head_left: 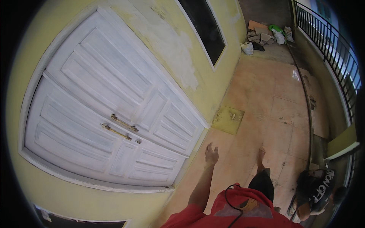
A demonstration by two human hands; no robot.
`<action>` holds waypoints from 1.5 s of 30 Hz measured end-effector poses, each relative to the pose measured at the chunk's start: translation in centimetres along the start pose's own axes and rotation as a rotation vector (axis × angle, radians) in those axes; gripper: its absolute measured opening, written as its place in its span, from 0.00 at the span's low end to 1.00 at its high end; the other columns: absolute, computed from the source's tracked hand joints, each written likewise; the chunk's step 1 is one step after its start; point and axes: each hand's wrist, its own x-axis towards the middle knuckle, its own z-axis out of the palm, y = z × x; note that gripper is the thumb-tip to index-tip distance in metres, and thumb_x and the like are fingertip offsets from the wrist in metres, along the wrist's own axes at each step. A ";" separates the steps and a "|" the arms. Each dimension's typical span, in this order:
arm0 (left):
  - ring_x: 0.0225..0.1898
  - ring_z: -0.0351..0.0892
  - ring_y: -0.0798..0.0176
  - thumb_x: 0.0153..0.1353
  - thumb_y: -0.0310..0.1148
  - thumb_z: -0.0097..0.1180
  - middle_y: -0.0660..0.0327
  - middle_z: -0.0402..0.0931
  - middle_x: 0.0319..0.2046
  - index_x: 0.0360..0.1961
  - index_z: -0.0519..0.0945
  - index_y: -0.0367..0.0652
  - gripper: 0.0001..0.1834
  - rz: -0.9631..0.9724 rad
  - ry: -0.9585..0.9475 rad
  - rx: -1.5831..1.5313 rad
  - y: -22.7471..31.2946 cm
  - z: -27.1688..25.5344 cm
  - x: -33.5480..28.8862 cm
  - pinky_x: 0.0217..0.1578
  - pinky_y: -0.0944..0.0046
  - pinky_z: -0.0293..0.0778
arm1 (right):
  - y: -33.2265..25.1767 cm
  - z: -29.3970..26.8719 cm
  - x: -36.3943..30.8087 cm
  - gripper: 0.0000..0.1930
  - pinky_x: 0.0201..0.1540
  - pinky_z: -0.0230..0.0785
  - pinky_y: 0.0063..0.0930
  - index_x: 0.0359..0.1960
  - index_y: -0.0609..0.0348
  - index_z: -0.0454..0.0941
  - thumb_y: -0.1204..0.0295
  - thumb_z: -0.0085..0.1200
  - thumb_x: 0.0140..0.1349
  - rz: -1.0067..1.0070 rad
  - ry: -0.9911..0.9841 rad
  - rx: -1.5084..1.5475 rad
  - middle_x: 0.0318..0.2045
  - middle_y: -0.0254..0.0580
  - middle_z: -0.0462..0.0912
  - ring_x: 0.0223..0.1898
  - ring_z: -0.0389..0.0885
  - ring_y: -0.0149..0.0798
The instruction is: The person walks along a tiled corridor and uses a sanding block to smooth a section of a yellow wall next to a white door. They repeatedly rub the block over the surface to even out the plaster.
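My left hand (211, 154) hangs in front of me over the tiled floor, its fingers apart and nothing in it. It touches nothing I can see. Closest to it, against the wall base, lies a yellow-stained square (227, 121) with small lumps on it that I cannot make out. Left of the hand stands a white panelled double door (114, 95), shut, with twisted brass-coloured pull handles (124, 122) and a lock below them. My right hand does not show. One bare foot (261, 154) of mine steps forward on the tiles.
Another person in a black shirt (315, 190) is low down at my right. A black railing (330, 41) tops the low wall there. Rubble (261, 38) and bags (247, 48) lie at the far end. A dark window (203, 30) sits in the patched yellow wall.
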 end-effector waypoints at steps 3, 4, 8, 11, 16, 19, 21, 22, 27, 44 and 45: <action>0.78 0.55 0.37 0.74 0.41 0.56 0.38 0.58 0.77 0.77 0.61 0.36 0.36 0.218 0.237 0.040 9.7 1.7 14.5 0.77 0.43 0.55 | -10.1 0.2 3.1 0.14 0.49 0.81 0.47 0.47 0.67 0.86 0.74 0.55 0.63 -0.001 -0.044 -0.035 0.41 0.61 0.89 0.46 0.90 0.54; 0.80 0.51 0.38 0.75 0.43 0.54 0.39 0.54 0.79 0.79 0.58 0.37 0.38 0.251 0.303 0.037 12.9 1.4 19.1 0.78 0.42 0.51 | -13.8 0.0 4.3 0.14 0.48 0.81 0.47 0.47 0.67 0.86 0.74 0.55 0.63 -0.021 -0.058 -0.057 0.40 0.61 0.89 0.45 0.90 0.54; 0.83 0.41 0.38 0.77 0.45 0.51 0.40 0.45 0.82 0.81 0.51 0.37 0.40 0.167 0.610 0.097 22.9 -3.1 35.8 0.80 0.38 0.44 | -32.2 -1.4 10.8 0.14 0.47 0.81 0.47 0.46 0.69 0.86 0.73 0.55 0.63 -0.184 -0.138 -0.112 0.39 0.60 0.90 0.44 0.91 0.52; 0.83 0.39 0.36 0.77 0.44 0.50 0.38 0.43 0.81 0.81 0.49 0.36 0.41 0.179 0.864 0.125 27.8 -9.2 45.7 0.80 0.39 0.41 | -49.6 -1.7 16.9 0.15 0.47 0.81 0.46 0.46 0.70 0.86 0.73 0.54 0.63 -0.411 -0.182 -0.090 0.38 0.59 0.90 0.43 0.91 0.52; 0.83 0.34 0.35 0.78 0.47 0.47 0.39 0.39 0.82 0.83 0.45 0.37 0.43 0.227 1.191 0.350 32.2 -18.5 60.9 0.80 0.37 0.37 | -84.5 -1.7 23.2 0.09 0.28 0.70 0.33 0.45 0.65 0.83 0.72 0.56 0.71 -0.621 -0.237 0.260 0.26 0.38 0.81 0.24 0.78 0.34; 0.84 0.32 0.36 0.80 0.53 0.41 0.41 0.39 0.83 0.83 0.43 0.37 0.44 0.071 1.315 0.552 28.9 -20.9 67.6 0.80 0.35 0.33 | -100.2 -2.6 20.3 0.07 0.22 0.66 0.28 0.46 0.62 0.80 0.73 0.54 0.73 -0.773 -0.390 0.474 0.25 0.35 0.78 0.20 0.74 0.29; 0.84 0.32 0.37 0.80 0.56 0.37 0.42 0.38 0.83 0.83 0.42 0.38 0.44 -0.006 1.443 0.675 26.9 -21.5 72.2 0.80 0.34 0.31 | -108.5 0.6 22.2 0.04 0.14 0.61 0.27 0.43 0.60 0.78 0.75 0.50 0.75 -0.936 -0.232 0.609 0.23 0.35 0.76 0.15 0.71 0.28; 0.84 0.31 0.38 0.79 0.58 0.36 0.43 0.38 0.84 0.83 0.43 0.37 0.45 -0.019 1.533 0.788 25.8 -20.8 73.2 0.79 0.33 0.29 | -112.4 1.6 20.1 0.04 0.12 0.60 0.27 0.43 0.60 0.78 0.75 0.50 0.76 -0.922 -0.361 0.659 0.22 0.35 0.75 0.13 0.70 0.28; 0.85 0.28 0.42 0.80 0.60 0.31 0.45 0.36 0.84 0.83 0.42 0.35 0.45 -0.084 1.657 0.774 23.9 -18.6 75.6 0.79 0.35 0.24 | -124.3 4.1 5.1 0.07 0.11 0.55 0.27 0.43 0.57 0.77 0.67 0.55 0.78 -0.905 -0.567 0.651 0.18 0.32 0.71 0.13 0.66 0.26; 0.81 0.52 0.47 0.67 0.76 0.46 0.46 0.52 0.81 0.82 0.48 0.34 0.62 0.562 0.923 -1.359 40.5 10.8 84.0 0.79 0.44 0.48 | -154.5 7.8 -40.1 0.12 0.49 0.81 0.29 0.52 0.60 0.77 0.83 0.61 0.69 -0.995 -2.465 -0.361 0.46 0.41 0.87 0.45 0.87 0.33; 0.77 0.59 0.50 0.64 0.76 0.53 0.50 0.59 0.77 0.81 0.52 0.33 0.63 0.482 1.079 -1.345 41.8 10.8 84.9 0.78 0.46 0.51 | -154.4 7.5 -41.4 0.12 0.50 0.82 0.28 0.51 0.59 0.77 0.84 0.60 0.70 -0.843 -2.533 -0.391 0.46 0.41 0.87 0.45 0.87 0.32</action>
